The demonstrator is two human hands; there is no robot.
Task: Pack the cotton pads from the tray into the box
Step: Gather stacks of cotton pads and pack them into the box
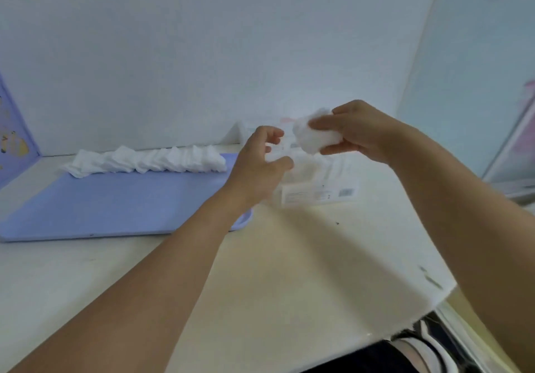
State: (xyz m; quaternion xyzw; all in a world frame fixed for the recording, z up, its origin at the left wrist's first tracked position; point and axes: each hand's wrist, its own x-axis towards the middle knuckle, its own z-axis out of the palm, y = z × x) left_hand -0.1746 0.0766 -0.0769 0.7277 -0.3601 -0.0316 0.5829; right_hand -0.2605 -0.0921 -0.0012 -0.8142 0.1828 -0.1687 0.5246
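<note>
Nearest the camera, both bare forearms are reaching out over the pale table point(318, 257), and the two hands are meeting just above the box point(315, 187), which looks like the point of it: the drop into the box is short from there.

The left hand point(260, 164) is hovering with fingers loosely curled and parted, thumb out toward the right; it is holding nothing. It appears to be waiting to steady or square up the bundle, or the box beneath it. The right hand point(356, 132), just beside it and slightly higher, is pinching a thick bundle of cotton pads point(311, 136) between thumb below and fingers on top, squeezing them so they stay together as one stack.

Directly under the hands sits the white box, partly hidden by the left hand; whether its opening is facing up is hard to tell through the blur.

Off to the left of the left hand, the lavender tray point(115, 202) is lying flat. Along its far edge, well apart from both hands, a long row of remaining pads point(144, 160) is lying overlapped, so plenty is left to pack.
</note>
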